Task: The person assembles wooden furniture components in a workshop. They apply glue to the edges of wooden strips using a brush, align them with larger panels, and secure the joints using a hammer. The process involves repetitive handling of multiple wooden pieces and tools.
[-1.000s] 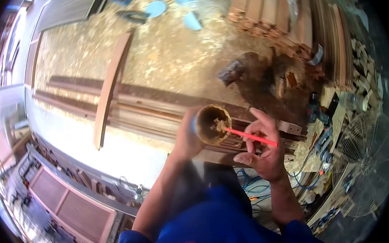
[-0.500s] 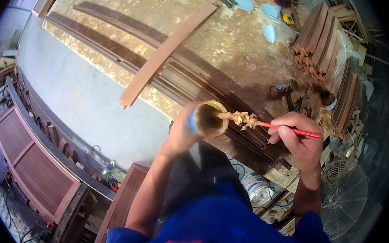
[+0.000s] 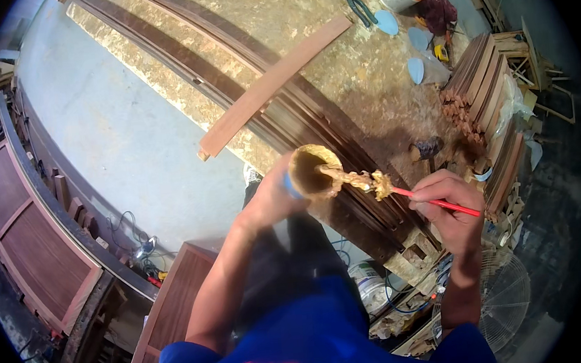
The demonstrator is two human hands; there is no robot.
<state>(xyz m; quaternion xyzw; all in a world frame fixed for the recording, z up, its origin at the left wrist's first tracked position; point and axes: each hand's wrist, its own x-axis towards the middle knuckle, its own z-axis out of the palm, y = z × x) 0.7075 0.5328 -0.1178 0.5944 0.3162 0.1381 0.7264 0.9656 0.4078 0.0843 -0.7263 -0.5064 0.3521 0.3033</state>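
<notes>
We hold the glue pot [image 3: 312,173] in our left hand [image 3: 269,200], fingers wrapped closed round its wall, mouth tilted toward us so the contents stay reachable above the long dark wooden rails [image 3: 313,122] on the workbench [image 3: 335,55]. Our right hand [image 3: 451,206] is closed in a pinch on the red brush handle [image 3: 442,203]; the loaded brush head [image 3: 362,181], clotted with yellowish paste, hangs at the pot rim, apparently so drips fall back inside. A loose reddish wooden slat [image 3: 273,87] lies diagonally across the rails. Stacked slats [image 3: 481,91] sit at the right.
</notes>
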